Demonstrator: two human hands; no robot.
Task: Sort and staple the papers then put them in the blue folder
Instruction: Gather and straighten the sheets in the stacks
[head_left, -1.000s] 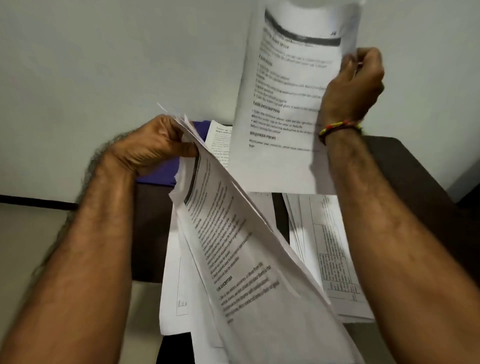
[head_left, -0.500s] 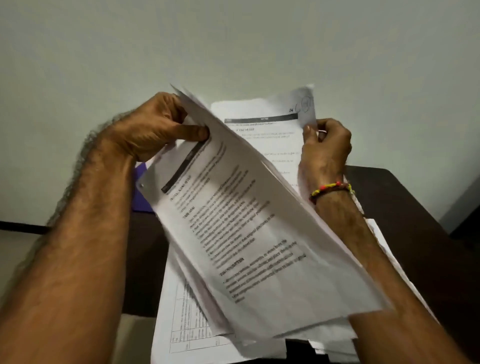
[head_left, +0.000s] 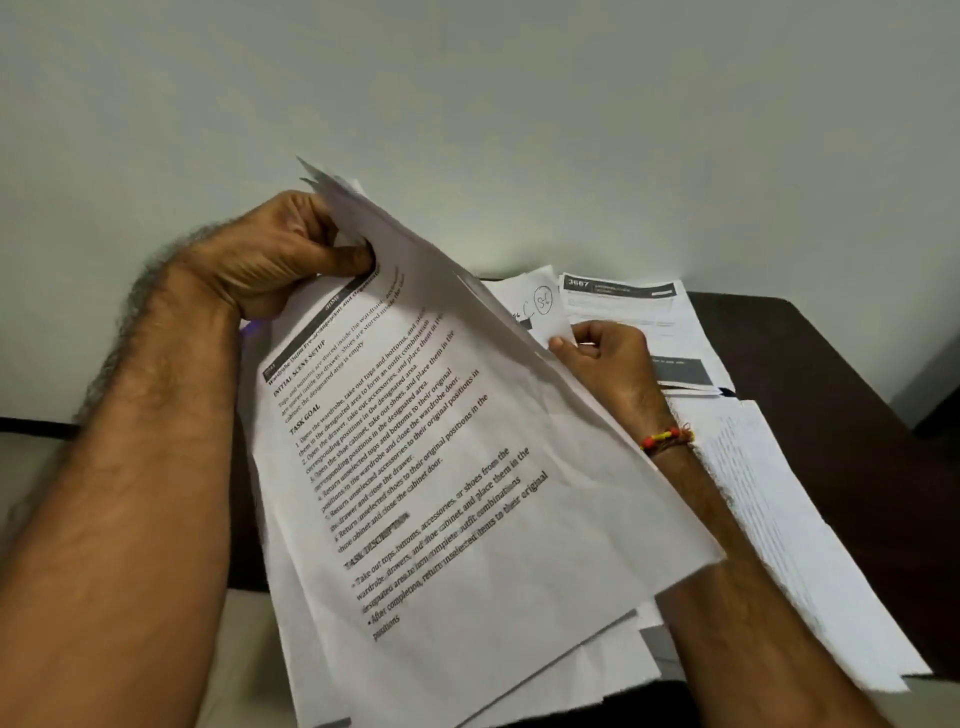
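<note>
My left hand (head_left: 280, 260) grips the top corner of a stack of printed papers (head_left: 467, 467), held tilted over the dark table (head_left: 831, 364); the top sheet shows printed text. Behind the stack, my right hand (head_left: 602, 358) pinches a single sheet (head_left: 535, 301) with a circled handwritten mark, low over the table. More printed sheets (head_left: 623, 306) lie flat at the table's back, and another pile of papers (head_left: 779, 519) lies on the right. A sliver of the blue folder (head_left: 253, 328) peeks out under my left wrist. No stapler is in view.
A pale wall (head_left: 467, 104) stands right behind the table. The table's right part shows bare dark wood. Light floor (head_left: 239, 649) lies below the table's near edge on the left.
My right hand came down from high up with the single sheet, to just above the table behind the stack. My left hand kept its hold on the stack, which tilted slightly.
</note>
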